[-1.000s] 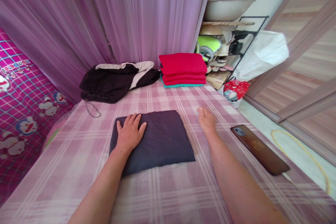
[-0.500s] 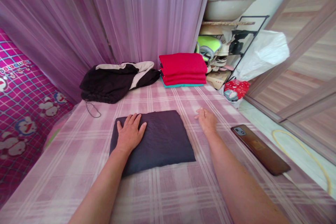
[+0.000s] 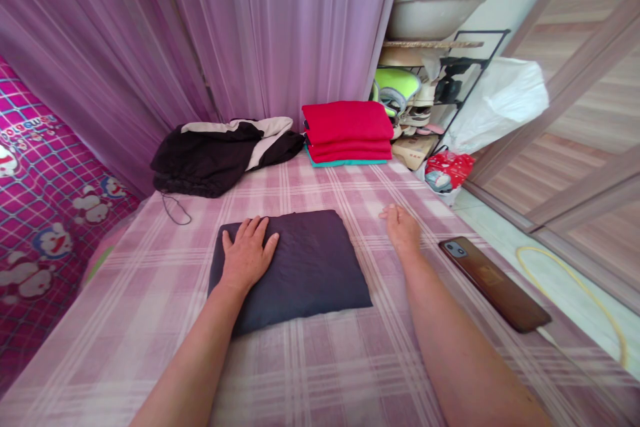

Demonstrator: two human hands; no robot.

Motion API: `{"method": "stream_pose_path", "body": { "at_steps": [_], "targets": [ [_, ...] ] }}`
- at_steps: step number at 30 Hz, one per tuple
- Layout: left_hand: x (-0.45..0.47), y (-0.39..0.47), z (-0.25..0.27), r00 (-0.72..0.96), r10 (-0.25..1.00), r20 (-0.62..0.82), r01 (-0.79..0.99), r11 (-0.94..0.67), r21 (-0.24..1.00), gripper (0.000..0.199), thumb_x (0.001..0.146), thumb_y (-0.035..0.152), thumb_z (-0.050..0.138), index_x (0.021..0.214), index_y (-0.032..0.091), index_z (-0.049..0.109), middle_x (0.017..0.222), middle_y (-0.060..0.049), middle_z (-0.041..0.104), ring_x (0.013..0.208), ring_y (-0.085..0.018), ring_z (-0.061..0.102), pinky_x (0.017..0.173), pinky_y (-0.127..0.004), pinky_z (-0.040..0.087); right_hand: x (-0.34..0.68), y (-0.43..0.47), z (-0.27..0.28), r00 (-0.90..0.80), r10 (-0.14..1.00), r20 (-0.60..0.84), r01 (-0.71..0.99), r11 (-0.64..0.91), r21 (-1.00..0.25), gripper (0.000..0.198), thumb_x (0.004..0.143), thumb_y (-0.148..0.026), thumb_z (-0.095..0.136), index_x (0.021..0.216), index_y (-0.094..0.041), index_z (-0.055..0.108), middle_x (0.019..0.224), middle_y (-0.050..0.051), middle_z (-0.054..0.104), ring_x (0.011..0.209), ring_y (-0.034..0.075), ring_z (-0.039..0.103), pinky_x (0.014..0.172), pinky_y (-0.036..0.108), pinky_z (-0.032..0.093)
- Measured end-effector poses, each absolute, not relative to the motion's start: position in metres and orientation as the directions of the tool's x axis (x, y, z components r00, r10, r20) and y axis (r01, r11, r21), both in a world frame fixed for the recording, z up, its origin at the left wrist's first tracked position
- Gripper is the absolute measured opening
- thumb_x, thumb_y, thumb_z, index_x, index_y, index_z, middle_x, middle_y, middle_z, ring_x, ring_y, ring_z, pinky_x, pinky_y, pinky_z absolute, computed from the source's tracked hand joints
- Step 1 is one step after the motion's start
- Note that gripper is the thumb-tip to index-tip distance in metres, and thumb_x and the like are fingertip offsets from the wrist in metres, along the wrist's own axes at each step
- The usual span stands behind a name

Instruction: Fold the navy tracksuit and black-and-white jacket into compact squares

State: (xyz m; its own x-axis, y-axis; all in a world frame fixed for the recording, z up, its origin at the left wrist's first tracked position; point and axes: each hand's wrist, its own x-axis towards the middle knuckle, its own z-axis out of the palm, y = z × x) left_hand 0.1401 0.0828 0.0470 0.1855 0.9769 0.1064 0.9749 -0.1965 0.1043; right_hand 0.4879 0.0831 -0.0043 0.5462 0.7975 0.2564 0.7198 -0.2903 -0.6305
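Folded dark garment (image 3: 313,267), flat on the plaid cloth (image 3: 310,373): the left hand (image 3: 247,256) lies spread on its left side, gripping nothing; the right hand (image 3: 404,229), half-curled beyond its right edge — contents indiscernible. A sideways left-hand drag could ruck the slippery-looking fabric.

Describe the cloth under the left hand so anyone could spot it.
On the checked sheet, find the left hand. The folded cloth lies flat beneath it. Unlike the red stack and the rumpled black-and-white garment behind, it is dark grey and roughly rectangular.
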Motion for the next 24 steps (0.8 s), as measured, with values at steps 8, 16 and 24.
{"method": "stream_pose_path", "body": {
  "at_steps": [8, 16, 24],
  "targets": [
    [0.140, 0.084, 0.045, 0.188, 0.975, 0.118, 0.976, -0.200, 0.091, 0.055, 0.099, 0.047, 0.028, 0.147, 0.023, 0.044, 0.154, -0.009, 0.043, 0.144, -0.031, 0.034, 0.113, -0.070, 0.022, 0.491, 0.087, -0.010, 0.416, 0.845, 0.336, 0.789, -0.152, -0.596, 0.050, 0.098, -0.043, 0.027, 0.098, -0.020, 0.071, 0.105, 0.011, 0.075, 0.103, 0.025, 0.067, 0.091, 0.036, 0.048],
    [0.139, 0.084, 0.043, 0.190, 0.974, 0.122, 0.976, -0.201, 0.087, 0.055, 0.100, 0.047, 0.028, 0.147, 0.024, 0.044, 0.154, -0.008, 0.043, 0.144, -0.032, 0.034, 0.113, -0.070, 0.022, 0.478, 0.096, -0.021, 0.139, 0.894, 0.427, 0.864, 0.101, -0.494, 0.046, 0.100, -0.042, 0.027, 0.112, -0.024, 0.068, 0.118, 0.008, 0.071, 0.114, 0.023, 0.062, 0.101, 0.042, 0.045],
    [0.139, 0.084, 0.042, 0.192, 0.975, 0.116, 0.975, -0.203, 0.090, 0.056, 0.100, 0.047, 0.027, 0.147, 0.022, 0.043, 0.155, -0.008, 0.042, 0.145, -0.030, 0.033, 0.114, -0.070, 0.022, 0.477, 0.090, -0.009, 0.243, 0.923, 0.299, 0.811, -0.024, -0.585, 0.046, 0.100, -0.036, 0.027, 0.118, -0.019, 0.067, 0.099, 0.008, 0.077, 0.109, 0.023, 0.066, 0.096, 0.037, 0.048]
  ]
}}
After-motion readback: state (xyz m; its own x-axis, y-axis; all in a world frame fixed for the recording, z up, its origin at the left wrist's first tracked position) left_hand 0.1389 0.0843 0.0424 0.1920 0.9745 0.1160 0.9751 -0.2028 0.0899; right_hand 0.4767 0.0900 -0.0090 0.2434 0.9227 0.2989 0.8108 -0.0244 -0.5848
